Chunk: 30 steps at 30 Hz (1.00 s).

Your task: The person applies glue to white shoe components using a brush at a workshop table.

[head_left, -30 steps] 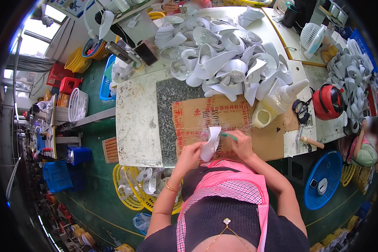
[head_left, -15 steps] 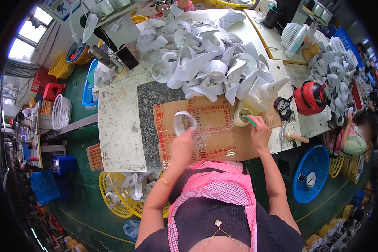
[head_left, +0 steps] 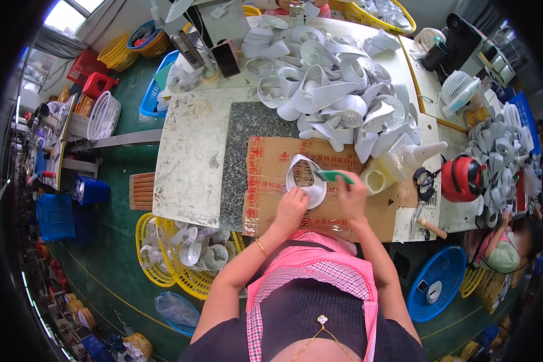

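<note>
On a printed cardboard sheet [head_left: 265, 208] lies a white, ring-shaped shoe upper [head_left: 315, 199]. My left hand [head_left: 291, 210] grips its near left edge with closed fingers. My right hand [head_left: 352, 198], slightly blurred, is closed on a green-handled brush [head_left: 335, 175], whose tip is at the upper's far right rim. A translucent pot of pale liquid [head_left: 376, 179] with a thick white spout stands to the right of my right hand. Beyond the cardboard is a large heap of similar white shoe uppers [head_left: 338, 102].
A dark speckled slab [head_left: 238, 151] lies partly under the cardboard. To the right are black cable [head_left: 425, 184], a wooden-handled hammer [head_left: 431, 227] and a red round appliance [head_left: 463, 183]. Yellow baskets [head_left: 193, 283] of white pieces stand below the table's left front. Another person [head_left: 505, 250] sits at far right.
My left hand has set the white upper down on the cardboard. My right hand has taken the brush from the pot leftward to the upper. The whole view has shifted.
</note>
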Each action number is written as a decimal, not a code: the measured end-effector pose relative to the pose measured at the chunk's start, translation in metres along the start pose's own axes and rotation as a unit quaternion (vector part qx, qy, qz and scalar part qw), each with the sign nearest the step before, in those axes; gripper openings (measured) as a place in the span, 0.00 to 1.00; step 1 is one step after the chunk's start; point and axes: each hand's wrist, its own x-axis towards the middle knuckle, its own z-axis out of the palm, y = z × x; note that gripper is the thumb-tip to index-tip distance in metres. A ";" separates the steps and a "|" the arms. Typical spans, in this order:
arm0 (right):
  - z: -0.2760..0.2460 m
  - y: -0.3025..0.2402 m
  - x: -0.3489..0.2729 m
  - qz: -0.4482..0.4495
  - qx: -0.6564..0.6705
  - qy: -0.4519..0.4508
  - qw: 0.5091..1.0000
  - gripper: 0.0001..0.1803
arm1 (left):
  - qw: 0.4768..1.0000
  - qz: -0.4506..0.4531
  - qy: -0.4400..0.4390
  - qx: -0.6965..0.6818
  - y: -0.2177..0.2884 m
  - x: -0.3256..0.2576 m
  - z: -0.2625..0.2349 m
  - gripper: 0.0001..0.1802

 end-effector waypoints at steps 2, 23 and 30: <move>0.025 0.004 0.004 -0.035 -0.129 -0.093 0.987 0.08 | 1.000 0.004 -0.019 0.006 0.000 -0.004 0.008 0.10; 0.014 -0.015 -0.038 -0.069 -0.048 -0.171 0.982 0.10 | 0.987 0.058 -0.150 0.027 0.005 -0.023 0.019 0.09; -0.003 0.015 -0.027 -0.026 -0.139 -0.159 0.977 0.06 | 0.987 0.061 -0.140 0.048 0.010 -0.020 0.011 0.06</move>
